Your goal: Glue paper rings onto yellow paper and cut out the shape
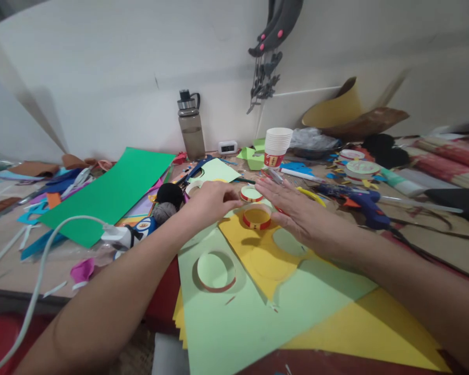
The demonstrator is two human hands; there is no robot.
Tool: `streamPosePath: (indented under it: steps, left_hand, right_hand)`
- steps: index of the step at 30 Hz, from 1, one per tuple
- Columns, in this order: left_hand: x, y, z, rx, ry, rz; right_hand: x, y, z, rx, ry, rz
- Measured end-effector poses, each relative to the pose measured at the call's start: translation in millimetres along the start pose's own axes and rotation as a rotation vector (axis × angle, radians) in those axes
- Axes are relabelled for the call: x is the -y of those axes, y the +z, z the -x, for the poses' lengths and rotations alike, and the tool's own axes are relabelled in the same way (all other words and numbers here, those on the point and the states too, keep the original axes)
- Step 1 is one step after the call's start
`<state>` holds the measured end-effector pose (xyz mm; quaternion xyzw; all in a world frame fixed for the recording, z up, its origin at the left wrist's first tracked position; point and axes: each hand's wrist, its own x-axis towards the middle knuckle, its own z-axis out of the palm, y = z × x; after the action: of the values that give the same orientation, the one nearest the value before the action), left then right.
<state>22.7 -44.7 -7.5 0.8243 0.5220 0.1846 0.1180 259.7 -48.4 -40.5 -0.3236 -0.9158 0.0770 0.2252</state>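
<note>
Yellow sheet (254, 258) | your left hand (210, 202) curled, fingertips at far ring (251, 194), grip unclear | right hand (293, 211) flat open beside near ring (257, 217) | pinch rims lightly, don't crush

The left forearm (121, 291) and right forearm (406, 281) are bare along their whole visible length; the left hand (209, 203) and right hand (297, 211) are bare as well.

Smooth, matt paper sheets, one yellow (258, 250) and one pale green (226, 317), lay at the near edge of the table (8, 265). The cut cup ring (257, 224) looked like glossy coated paper. At the far edge, the water bottle (190, 130) was smoky translucent plastic.
</note>
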Motion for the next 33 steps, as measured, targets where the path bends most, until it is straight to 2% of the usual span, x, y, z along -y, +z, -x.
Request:
streamPosePath:
  steps: [3, 9, 21, 26, 30, 33]
  left_hand:
    - [-6.6, 7.9, -0.1, -0.058, 0.097, 0.077]
    - [-8.8, 22.1, 1.3, 0.046, 0.272, 0.002]
    - [-7.8, 25.1, 1.1, 0.07, 0.239, -0.005]
    - [-7.2, 25.9, 0.8, 0.08, 0.214, 0.002]
    - [-8.3, 24.6, 0.9, 0.084, 0.229, 0.005]
    - [-10.0, 23.4, 1.4, 0.058, 0.22, 0.048]
  right_hand:
    - [-3.8, 4.4, -2.2, -0.037, 0.076, 0.019]
    - [-5.6, 3.5, -3.4, -0.027, 0.101, 0.011]
    - [-3.4, 0.8, -5.4, -0.035, 0.173, -0.014]
    - [-3.2, 1.7, -5.4, -0.06, 0.152, -0.025]
    - [-3.4, 3.7, -5.0, -0.023, 0.178, -0.023]
    - [-3.8, 2.4, -5.0, -0.061, 0.15, -0.042]
